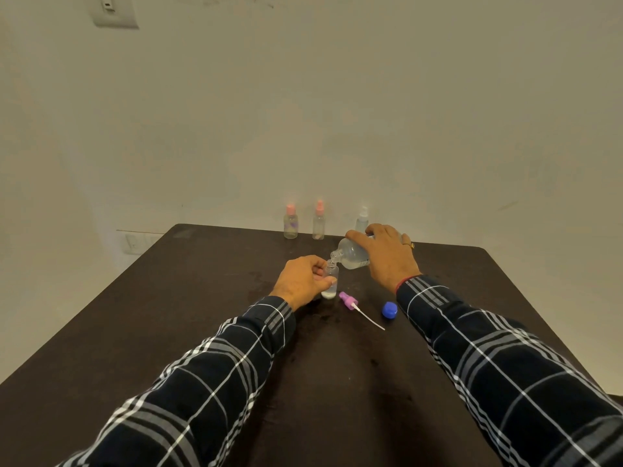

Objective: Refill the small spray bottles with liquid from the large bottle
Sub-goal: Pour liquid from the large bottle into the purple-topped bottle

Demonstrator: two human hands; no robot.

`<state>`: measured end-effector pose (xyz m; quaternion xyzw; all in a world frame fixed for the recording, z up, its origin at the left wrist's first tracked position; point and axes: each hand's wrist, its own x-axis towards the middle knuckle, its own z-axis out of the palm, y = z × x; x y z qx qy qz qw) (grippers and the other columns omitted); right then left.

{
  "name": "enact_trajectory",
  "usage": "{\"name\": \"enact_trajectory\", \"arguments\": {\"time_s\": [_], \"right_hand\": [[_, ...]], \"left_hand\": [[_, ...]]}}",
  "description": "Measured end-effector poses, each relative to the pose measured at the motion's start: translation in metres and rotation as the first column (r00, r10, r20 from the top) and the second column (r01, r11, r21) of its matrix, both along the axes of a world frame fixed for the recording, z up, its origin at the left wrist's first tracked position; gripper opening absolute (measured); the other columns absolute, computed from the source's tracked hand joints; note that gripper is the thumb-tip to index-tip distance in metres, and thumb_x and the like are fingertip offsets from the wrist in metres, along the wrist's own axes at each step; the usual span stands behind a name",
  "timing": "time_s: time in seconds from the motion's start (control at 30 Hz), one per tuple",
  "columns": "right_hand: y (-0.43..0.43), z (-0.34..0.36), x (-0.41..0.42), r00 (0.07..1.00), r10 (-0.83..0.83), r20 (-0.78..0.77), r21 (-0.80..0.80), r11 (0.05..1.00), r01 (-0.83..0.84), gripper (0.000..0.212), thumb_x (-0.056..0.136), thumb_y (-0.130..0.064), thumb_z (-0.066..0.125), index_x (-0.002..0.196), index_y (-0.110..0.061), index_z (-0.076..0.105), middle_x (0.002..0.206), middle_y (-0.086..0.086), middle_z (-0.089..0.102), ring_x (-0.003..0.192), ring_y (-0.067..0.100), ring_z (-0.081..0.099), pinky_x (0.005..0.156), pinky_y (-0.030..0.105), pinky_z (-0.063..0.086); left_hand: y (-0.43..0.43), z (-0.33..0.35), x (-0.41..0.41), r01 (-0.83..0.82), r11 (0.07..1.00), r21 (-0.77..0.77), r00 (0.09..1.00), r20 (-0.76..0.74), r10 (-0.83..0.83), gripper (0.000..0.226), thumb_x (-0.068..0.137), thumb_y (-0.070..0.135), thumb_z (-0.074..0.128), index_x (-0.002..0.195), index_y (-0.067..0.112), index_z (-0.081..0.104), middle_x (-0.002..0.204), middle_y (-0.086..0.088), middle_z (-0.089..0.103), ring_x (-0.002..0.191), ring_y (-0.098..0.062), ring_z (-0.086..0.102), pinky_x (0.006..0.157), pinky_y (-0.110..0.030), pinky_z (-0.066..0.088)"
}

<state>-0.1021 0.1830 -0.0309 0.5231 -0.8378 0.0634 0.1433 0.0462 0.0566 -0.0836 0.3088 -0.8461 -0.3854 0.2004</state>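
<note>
Two sleeves: dark plaid, both cut off by the bottom edge, reaching forward over the dark table (168,315).
Loose parts: a purple spray head (348,300) lies flat with its white dip tube trailing toward the near right; a blue cap (389,310) sits just right of it, apart from both hands.
Left hand (300,281): fingers curled closed around the open small bottle (329,281), which stands upright on the table, long axis vertical, a little whitish liquid at its bottom; its left side is hidden by the fingers.
Right hand (387,256): clamped from above over the large bottle (352,256), hiding most of its body.
Large bottle: tipped nearly horizontal, neck pointing left and down, mouth right at the small bottle's opening; any stream is too fine to make out.
Far edge: two pink-topped spray bottles (290,221) (319,220) and a white-topped one (362,219) stand upright by the wall, blurred, the last partly behind the right hand.
</note>
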Motion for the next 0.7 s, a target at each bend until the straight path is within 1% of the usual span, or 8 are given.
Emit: {"name": "enact_trajectory", "arguments": {"time_s": [0.23, 0.4, 0.7], "right_hand": [[-0.0004, -0.0007, 0.0, 1.0, -0.002, 0.003, 0.002, 1.0, 0.002, 0.074, 0.087, -0.013, 0.07, 0.145, -0.043, 0.035, 0.143, 0.008, 0.039, 0.136, 0.031, 0.034, 0.112, 0.062, 0.029], [-0.0003, -0.0017, -0.0004, 1.0, -0.005, -0.001, 0.001, 1.0, 0.005, 0.074, 0.087, -0.015, 0.071, 0.145, -0.043, 0.034, 0.142, 0.008, 0.04, 0.135, 0.031, 0.035, 0.111, 0.062, 0.031], [0.0007, -0.0002, 0.001, 1.0, -0.005, -0.012, -0.008, 1.0, 0.005, 0.07, 0.09, -0.014, 0.067, 0.145, -0.042, 0.035, 0.141, 0.008, 0.04, 0.135, 0.031, 0.034, 0.111, 0.061, 0.031]], "left_hand": [[0.0, 0.0006, 0.0002, 0.007, 1.0, -0.006, 1.0, 0.005, -0.007, 0.035, 0.087, 0.027, 0.077, 0.118, 0.019, 0.065, 0.1, 0.008, 0.066, 0.097, -0.009, 0.065, 0.094, -0.028, 0.055], [0.0005, 0.0015, -0.0008, 0.006, 1.0, -0.021, 1.0, 0.007, -0.006, 0.037, 0.087, 0.029, 0.077, 0.12, 0.018, 0.065, 0.102, 0.008, 0.065, 0.097, -0.008, 0.064, 0.094, -0.027, 0.055], [0.0011, 0.0003, 0.0003, -0.003, 1.0, -0.027, 1.0, 0.005, 0.003, 0.038, 0.087, 0.028, 0.078, 0.12, 0.017, 0.065, 0.105, 0.004, 0.067, 0.098, -0.01, 0.065, 0.095, -0.029, 0.055]]}}
